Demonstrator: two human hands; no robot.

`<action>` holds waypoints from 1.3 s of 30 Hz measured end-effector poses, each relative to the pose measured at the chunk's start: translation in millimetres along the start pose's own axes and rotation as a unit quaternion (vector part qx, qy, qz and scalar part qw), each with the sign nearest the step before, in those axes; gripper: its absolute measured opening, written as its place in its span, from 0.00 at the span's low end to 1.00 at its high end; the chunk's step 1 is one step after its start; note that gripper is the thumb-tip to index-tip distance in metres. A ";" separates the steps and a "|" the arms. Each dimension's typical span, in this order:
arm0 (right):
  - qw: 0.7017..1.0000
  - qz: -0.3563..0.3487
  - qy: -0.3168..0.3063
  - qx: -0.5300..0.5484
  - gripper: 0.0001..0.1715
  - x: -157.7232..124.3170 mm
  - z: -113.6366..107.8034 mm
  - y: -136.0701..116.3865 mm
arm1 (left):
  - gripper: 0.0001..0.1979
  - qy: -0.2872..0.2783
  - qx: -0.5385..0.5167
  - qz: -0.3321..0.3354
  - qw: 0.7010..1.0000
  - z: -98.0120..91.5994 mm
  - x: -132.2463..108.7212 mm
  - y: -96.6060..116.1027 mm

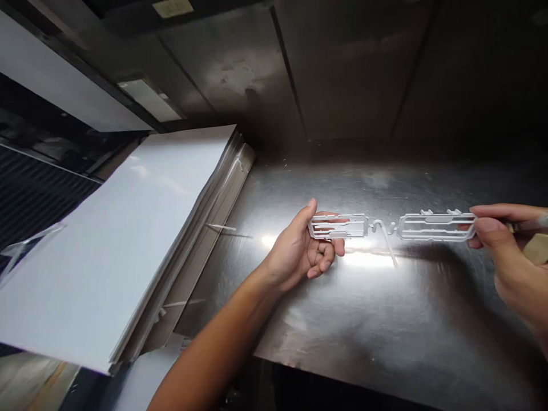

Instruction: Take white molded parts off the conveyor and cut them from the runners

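Observation:
A white moulded plastic part with two slotted frames (436, 219) is held level above the metal table. A thin curved runner (390, 246) joins the frames, and one straight stem of it points down. My left hand (306, 245) pinches the outer end of the left frame between thumb and fingers, with the other fingers curled below. Between thumb and fingertips, my right hand (505, 245) grips the outer end of the right frame. Something beige (537, 249) shows in the right palm at the picture's edge; its kind is not clear.
A stack of large white sheets (124, 228) lies at the left, with thin whitish strips (220, 227) sticking out from its side. The shiny metal table (334, 337) ends at a front edge below my hands. Dark metal panels (351, 74) rise behind it.

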State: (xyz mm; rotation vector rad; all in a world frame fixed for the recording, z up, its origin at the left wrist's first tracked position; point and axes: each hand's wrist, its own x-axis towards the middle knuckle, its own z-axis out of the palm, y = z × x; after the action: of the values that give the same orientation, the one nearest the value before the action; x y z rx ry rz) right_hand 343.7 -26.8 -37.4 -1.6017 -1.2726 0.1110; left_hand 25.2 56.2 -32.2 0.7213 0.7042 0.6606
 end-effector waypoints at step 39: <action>0.907 0.006 -0.391 0.155 0.18 -30.9 7.1 -36.9 | 0.14 0.008 0.187 0.158 0.970 36.5 -24.5 -26.5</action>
State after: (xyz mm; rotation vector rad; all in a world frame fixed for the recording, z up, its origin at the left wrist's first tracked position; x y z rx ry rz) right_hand 301.6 -49.4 -28.3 -1.3112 -1.7309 0.9990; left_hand 46.0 9.9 -24.2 1.1940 0.7444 0.8340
